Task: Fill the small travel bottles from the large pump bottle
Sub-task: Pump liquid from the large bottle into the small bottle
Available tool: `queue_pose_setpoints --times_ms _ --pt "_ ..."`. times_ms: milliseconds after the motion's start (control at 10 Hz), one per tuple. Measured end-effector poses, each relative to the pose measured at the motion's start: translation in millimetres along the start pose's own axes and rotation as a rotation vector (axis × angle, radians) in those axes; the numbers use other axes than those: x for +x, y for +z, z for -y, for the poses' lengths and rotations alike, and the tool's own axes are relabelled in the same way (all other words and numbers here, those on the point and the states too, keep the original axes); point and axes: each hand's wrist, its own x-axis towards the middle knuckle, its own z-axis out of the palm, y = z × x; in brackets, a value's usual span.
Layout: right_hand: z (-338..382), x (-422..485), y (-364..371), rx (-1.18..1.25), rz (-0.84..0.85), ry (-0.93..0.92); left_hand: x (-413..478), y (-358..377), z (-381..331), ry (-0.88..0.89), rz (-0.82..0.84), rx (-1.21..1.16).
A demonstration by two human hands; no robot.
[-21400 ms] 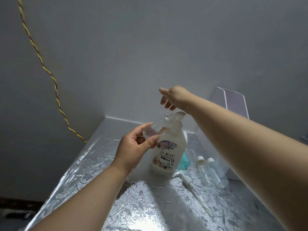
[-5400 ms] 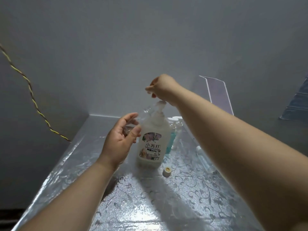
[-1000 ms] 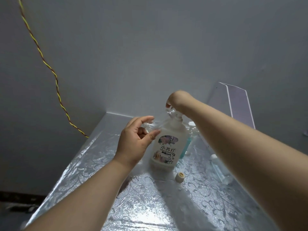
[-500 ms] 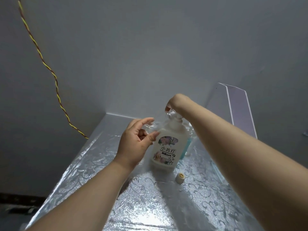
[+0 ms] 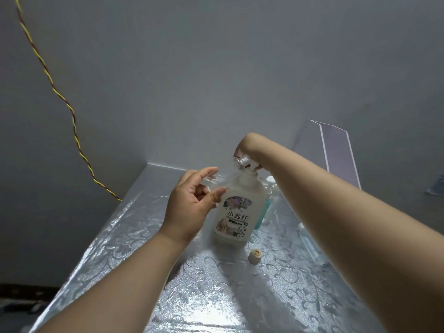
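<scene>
The large white pump bottle [image 5: 236, 212] with a flowered label stands upright on the silver-patterned table [image 5: 216, 296]. My right hand [image 5: 249, 147] is bent down over its clear pump head [image 5: 242, 162], fingertips curled on it and pressing. My left hand [image 5: 192, 205] holds a small clear travel bottle [image 5: 212, 185] between thumb and fingers, just left of the pump bottle's neck under the spout. A small cream cap [image 5: 255, 255] lies on the table in front of the pump bottle. My right forearm partly hides another clear travel bottle [image 5: 310, 246] lying at the right.
A teal bottle [image 5: 263, 210] stands close behind the pump bottle. A clear acrylic stand [image 5: 336, 150] leans at the back right. A yellow-red twisted wire [image 5: 60, 97] hangs along the wall at the left. The table's left edge drops off.
My right hand has sunk a little onto the pump head over the last second. My left hand keeps the small bottle at the spout, almost unmoved.
</scene>
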Motion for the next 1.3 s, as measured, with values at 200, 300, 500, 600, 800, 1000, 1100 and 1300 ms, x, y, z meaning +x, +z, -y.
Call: queue_pose_setpoints --times_ms 200,300,500,600,800,1000,1100,1300 --pt "-4 2 10 0.101 -0.082 -0.001 -1 -2 0 -0.022 0.010 -0.013" --pt "-3 -8 0 -0.002 -0.087 -0.014 0 -1 -2 -0.016 0.022 -0.015" --pt "2 -19 -10 0.008 -0.038 0.009 2 -1 -4 -0.006 0.010 0.006" --pt "1 0 -8 -0.068 0.010 0.011 2 -1 -1 0.000 0.016 0.001" --pt "-6 21 8 -0.058 -0.210 -0.036 0 0 4 -0.012 0.000 0.047" --pt "-12 10 4 0.016 -0.177 -0.046 -1 -2 3 -0.002 0.012 0.095" --pt "-7 -17 -1 0.316 -0.250 -0.035 -1 -3 4 0.030 0.016 0.139" --pt "-5 -8 7 0.359 -0.271 0.018 0 -4 6 0.045 -0.002 0.140"
